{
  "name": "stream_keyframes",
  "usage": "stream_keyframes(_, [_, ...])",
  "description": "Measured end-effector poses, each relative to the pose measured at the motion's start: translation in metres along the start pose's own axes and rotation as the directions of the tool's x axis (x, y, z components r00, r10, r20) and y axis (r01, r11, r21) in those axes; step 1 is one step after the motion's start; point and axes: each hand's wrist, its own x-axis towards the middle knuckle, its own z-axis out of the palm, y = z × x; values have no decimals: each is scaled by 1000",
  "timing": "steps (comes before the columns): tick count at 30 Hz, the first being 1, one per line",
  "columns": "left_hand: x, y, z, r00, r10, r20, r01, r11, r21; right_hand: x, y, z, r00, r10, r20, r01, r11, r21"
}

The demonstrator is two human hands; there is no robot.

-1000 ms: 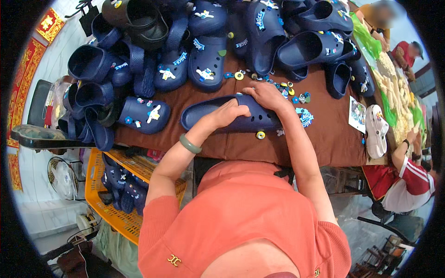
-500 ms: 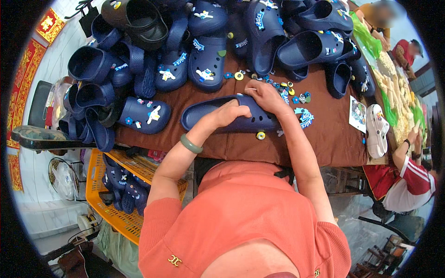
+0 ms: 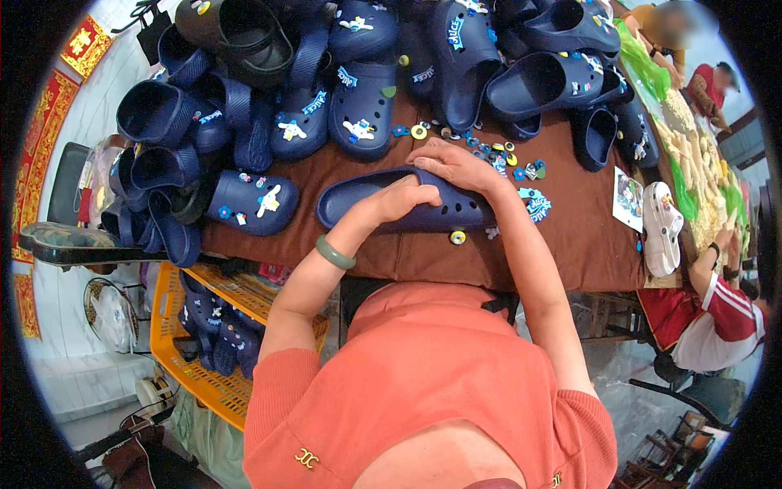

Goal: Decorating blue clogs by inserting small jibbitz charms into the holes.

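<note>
Navy blue rubber makes up the clog (image 3: 407,208) lying on its side at the centre of the frame, on the brown cloth of the bench (image 3: 570,244). The left hand (image 3: 403,198) curls over the clog's opening edge, fingers bent and pressed together around the rim; a green bangle (image 3: 335,253) sits on that wrist. The right hand (image 3: 456,165) lies flat on the clog's perforated top, fingers close together and pointing toward the left of the frame; whether they pinch anything I cannot tell. Just below the clog's toe a small round yellow charm (image 3: 458,237) rests on the cloth. Above and right of the right hand lies a scatter of small coloured charms (image 3: 497,155). A heap of more navy clogs (image 3: 358,90) fills the upper part of the frame. At the lower left, a yellow crate (image 3: 175,367) beside the bench holds further clogs. A white clog (image 3: 661,228) lies at the right edge of the bench.
</note>
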Motion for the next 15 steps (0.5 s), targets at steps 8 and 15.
stream_keyframes(8, [0,-5,0,999,31,-22,-30,999,13,10,-8,8,998,69,-3,-69,994,-87])
stream_keyframes(15, [1,-3,-1,999,-30,17,30,1000,-7,2,-9,11,983,144,-118,-142,989,30])
